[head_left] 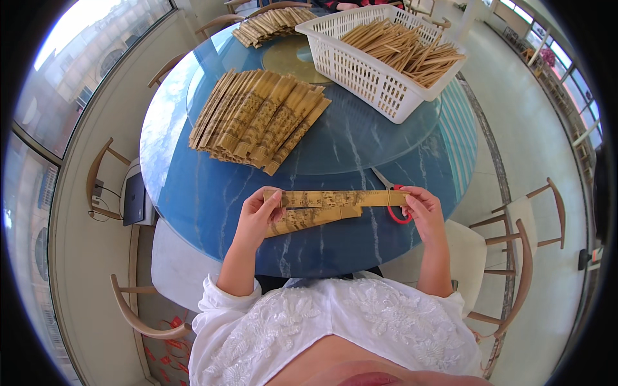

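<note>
The left hand (259, 212) and right hand (425, 209) pinched 1 printed strip (335, 198) endwise; beyond it, the nearer stack (261, 119) appeared gathered, the loose sticks (404, 51) apparently unprocessed.

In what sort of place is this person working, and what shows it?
Probably a dining room or restaurant hall: a round blue table carries a glass turntable, chairs with curved wooden backs stand around it, and large windows fill the left side.
</note>
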The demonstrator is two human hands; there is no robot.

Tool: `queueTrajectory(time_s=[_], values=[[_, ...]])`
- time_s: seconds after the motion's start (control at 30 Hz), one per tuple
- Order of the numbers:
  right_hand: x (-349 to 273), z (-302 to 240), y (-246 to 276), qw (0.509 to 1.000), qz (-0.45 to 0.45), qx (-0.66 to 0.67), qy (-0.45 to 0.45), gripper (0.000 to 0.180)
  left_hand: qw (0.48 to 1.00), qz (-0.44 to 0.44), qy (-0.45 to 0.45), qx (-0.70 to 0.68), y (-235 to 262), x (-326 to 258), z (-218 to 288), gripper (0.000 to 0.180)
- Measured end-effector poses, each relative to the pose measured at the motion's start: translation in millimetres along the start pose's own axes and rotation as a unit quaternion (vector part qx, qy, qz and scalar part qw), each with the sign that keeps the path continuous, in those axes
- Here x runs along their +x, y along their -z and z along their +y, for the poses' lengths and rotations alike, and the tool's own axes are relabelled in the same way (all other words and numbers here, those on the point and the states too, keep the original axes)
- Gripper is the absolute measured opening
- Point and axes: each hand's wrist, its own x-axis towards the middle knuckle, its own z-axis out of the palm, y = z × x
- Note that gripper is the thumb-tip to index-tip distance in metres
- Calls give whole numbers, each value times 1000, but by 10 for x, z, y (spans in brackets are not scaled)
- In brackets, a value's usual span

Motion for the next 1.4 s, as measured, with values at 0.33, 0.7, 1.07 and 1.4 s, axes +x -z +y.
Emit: queueTrajectory(time_s=[0.33,0.7,1.07,1.4], values=[[156,246,-302,984,136,1,114,39,990,-56,118,-61,266,-214,114,36],[92,381,-163,977,139,-80,140,33,995,74,-55,-30,517,723,460,39],[112,371,-133,979,124,-96,131,32,955,176,-89,222,582,912,562,54],[368,-256,-147,956,39,-205,208,30,887,-3,-201,416,76,513,391,42]])
